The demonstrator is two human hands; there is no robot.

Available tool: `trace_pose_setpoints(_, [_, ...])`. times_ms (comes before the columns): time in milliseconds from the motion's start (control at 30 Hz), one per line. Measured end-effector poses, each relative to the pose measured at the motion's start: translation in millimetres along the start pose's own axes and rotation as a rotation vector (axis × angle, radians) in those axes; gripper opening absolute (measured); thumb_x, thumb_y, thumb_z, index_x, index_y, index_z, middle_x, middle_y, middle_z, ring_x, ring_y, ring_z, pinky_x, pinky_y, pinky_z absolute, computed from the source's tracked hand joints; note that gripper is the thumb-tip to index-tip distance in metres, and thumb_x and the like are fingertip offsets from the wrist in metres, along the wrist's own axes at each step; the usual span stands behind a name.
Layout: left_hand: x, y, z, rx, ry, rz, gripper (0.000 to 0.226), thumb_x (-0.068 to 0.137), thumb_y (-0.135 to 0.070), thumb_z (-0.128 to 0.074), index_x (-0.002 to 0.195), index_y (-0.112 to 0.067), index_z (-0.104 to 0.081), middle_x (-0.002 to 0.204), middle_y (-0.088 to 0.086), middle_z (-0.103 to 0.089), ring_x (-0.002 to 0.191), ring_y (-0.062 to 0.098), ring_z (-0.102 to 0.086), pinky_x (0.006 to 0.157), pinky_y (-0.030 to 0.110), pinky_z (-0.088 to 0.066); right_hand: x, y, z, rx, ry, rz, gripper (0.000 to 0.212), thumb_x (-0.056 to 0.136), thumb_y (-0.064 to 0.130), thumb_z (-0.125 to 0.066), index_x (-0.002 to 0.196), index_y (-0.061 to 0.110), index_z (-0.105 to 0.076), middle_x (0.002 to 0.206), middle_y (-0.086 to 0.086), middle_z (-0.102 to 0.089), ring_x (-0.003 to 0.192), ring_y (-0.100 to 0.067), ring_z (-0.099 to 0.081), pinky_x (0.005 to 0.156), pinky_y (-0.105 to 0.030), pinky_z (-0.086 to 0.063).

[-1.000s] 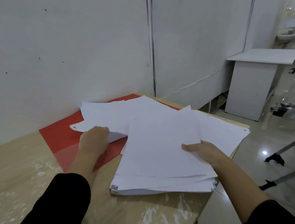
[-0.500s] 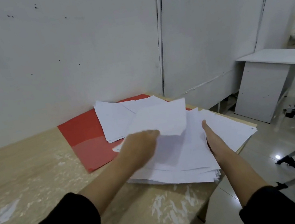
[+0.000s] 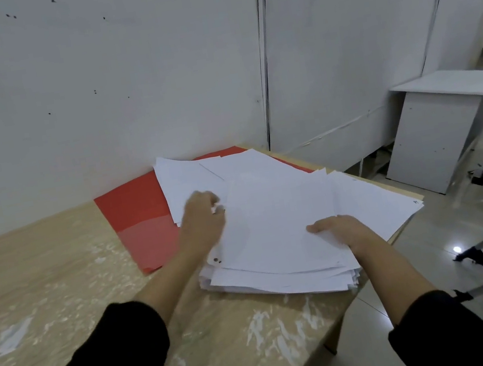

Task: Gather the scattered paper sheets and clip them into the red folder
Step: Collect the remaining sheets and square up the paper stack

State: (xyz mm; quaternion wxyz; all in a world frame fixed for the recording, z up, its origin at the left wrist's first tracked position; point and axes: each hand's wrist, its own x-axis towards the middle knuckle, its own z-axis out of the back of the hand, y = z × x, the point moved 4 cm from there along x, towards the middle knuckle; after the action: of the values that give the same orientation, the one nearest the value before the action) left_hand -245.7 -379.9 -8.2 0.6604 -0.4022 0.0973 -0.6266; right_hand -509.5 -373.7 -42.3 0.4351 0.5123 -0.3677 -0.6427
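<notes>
Head view: left hand (image 3: 203, 218) is now pinching the paper sheets (image 3: 276, 209) at 9 o'clock, its carried sheet laid down; right hand (image 3: 344, 232), formerly edgewise, is gripping their 5 o'clock corner.

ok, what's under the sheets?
Under the sheets, the folder lies beneath the far ones; its left part and a back strip show, the rest is covered. The near ones rest on the table. No clip can be seen.
</notes>
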Motion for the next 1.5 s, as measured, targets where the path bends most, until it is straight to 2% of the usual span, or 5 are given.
trace_pose_setpoints(167, [36.5, 74.7, 3.7, 0.231, 0.104, 0.51, 0.062, 0.089, -0.037, -0.06, 0.131, 0.005, -0.041, 0.137, 0.022, -0.04, 0.128, 0.036, -0.033, 0.101, 0.041, -0.035, 5.2, 0.7, -1.6, -0.068, -0.045, 0.009, 0.03, 0.078, 0.02, -0.073, 0.1, 0.009, -0.056, 0.1, -0.007, -0.052, 0.077, -0.018, -0.048, 0.055, -0.027, -0.033])
trace_pose_setpoints(600, [58.0, 104.3, 18.3, -0.042, -0.163, 0.564, 0.007, 0.075, 0.0, -0.054, 0.078, 0.004, -0.059, 0.096, 0.029, -0.065, 0.077, 0.037, -0.058, 0.061, 0.036, -0.042, 14.2, -2.5, -0.2, -0.039, -0.039, 0.004, 0.025, 0.077, 0.02, -0.074, 0.089, 0.014, -0.053, 0.084, 0.001, -0.053, 0.074, -0.016, -0.049, 0.054, -0.026, -0.033])
trace_pose_setpoints(767, [59.4, 104.0, 22.6, -0.068, 0.015, 0.582, 0.034, 0.08, -0.012, -0.061, 0.109, 0.005, -0.053, 0.113, 0.028, -0.059, 0.106, 0.042, -0.058, 0.087, 0.046, -0.05, 16.1, -2.8, -0.6, -0.065, -0.044, 0.016, 0.032, 0.078, 0.022, -0.073, 0.1, 0.012, -0.052, 0.082, 0.003, -0.05, 0.073, -0.014, -0.047, 0.054, -0.025, -0.031])
trace_pose_setpoints(1133, [64.4, 87.9, 22.6, -0.487, 0.034, 0.693, 0.034, 0.088, 0.006, -0.051, 0.121, 0.01, -0.046, 0.076, 0.013, -0.048, 0.059, 0.02, -0.047, 0.049, 0.031, -0.048, 20.4, -4.2, 2.0, -0.059, -0.038, 0.009, 0.042, 0.077, 0.024, -0.074, 0.111, 0.009, -0.053, 0.104, -0.006, -0.054, 0.084, -0.021, -0.051, 0.068, -0.029, -0.037])
trace_pose_setpoints(1500, [60.7, 80.6, 15.1, -0.862, -0.164, 0.668, 0.027, 0.081, 0.018, -0.059, 0.106, 0.012, -0.052, 0.108, 0.023, -0.06, 0.072, 0.029, -0.063, 0.047, 0.023, -0.056, 19.5, -3.9, 1.1, -0.017, -0.031, 0.007, 0.033, 0.077, 0.019, -0.075, 0.102, 0.01, -0.055, 0.084, 0.002, -0.053, 0.072, -0.013, -0.049, 0.053, -0.023, -0.033])
